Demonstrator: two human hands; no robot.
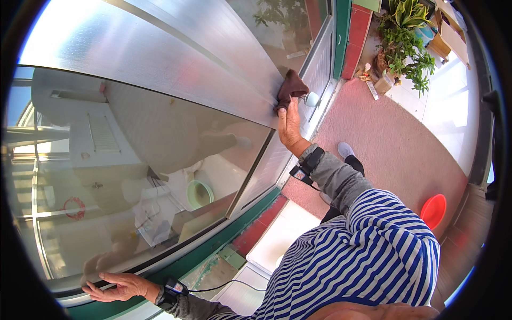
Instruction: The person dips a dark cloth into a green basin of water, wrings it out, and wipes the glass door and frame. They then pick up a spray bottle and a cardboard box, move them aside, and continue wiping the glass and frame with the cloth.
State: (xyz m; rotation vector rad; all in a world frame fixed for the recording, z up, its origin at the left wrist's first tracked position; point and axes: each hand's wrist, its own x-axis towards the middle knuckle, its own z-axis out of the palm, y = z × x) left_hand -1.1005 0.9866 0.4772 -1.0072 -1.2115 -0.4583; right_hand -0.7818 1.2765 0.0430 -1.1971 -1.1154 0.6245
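Brown cloth pressed to a frosted door panel beside the knob.

The right hand [289, 124] holds the brown cloth [291, 88] bunched under its fingers, flat against the metal door frame [213, 58], just left of the round knob [312, 99]. The left hand [118, 287] rests with fingers spread on the window sill [69, 298]. Pink floor [384, 138] lies open to the right; the fingertips are hidden by the cloth.

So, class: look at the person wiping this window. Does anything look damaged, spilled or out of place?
Nothing stands out. The right hand presses a brown cloth to the window frame, and the left hand rests flat on the sill.
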